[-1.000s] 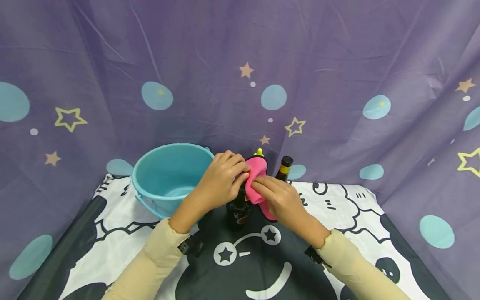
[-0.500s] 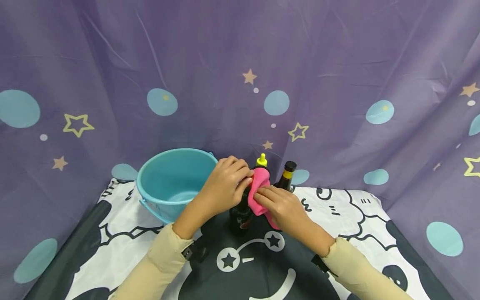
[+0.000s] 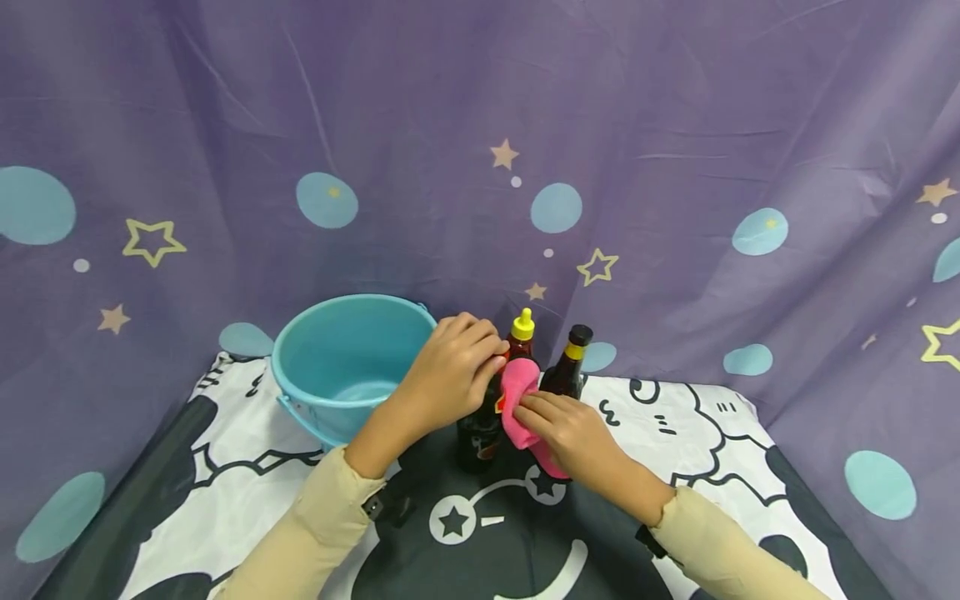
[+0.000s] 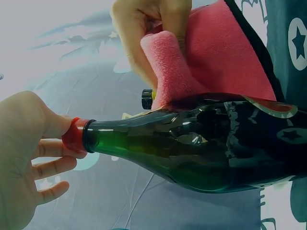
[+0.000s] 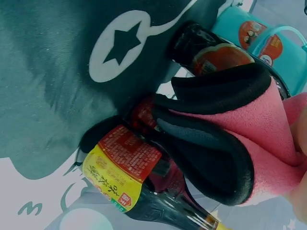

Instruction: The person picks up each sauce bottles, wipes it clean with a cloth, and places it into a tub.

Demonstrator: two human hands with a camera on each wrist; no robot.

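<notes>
My left hand [image 3: 453,367] pinches the red cap [image 4: 76,135] of an upright dark green glass bottle [image 4: 192,148] between thumb and forefinger; its other fingers are loose. In my right hand [image 3: 570,429] is a pink cloth [image 3: 517,392] with black edging, bunched in the fingers. The cloth lies against the bottle's side in the left wrist view. Folds of its black-edged end hang open in the right wrist view. Behind the cloth stands a bottle with a yellow nozzle cap [image 3: 522,327], its lower part hidden.
A light blue bucket [image 3: 279,367] stands left of the bottles. To the right is a dark sauce bottle [image 3: 564,379] with a black cap and yellow label [image 5: 108,179]. A black-and-white patterned cloth [image 3: 697,425] covers the table; a purple curtain [image 3: 420,125] hangs behind.
My right hand has moved the pink cloth down along the bottle, and more of the yellow-capped bottle shows. My left hand stays at the red cap. The head view has shifted slightly.
</notes>
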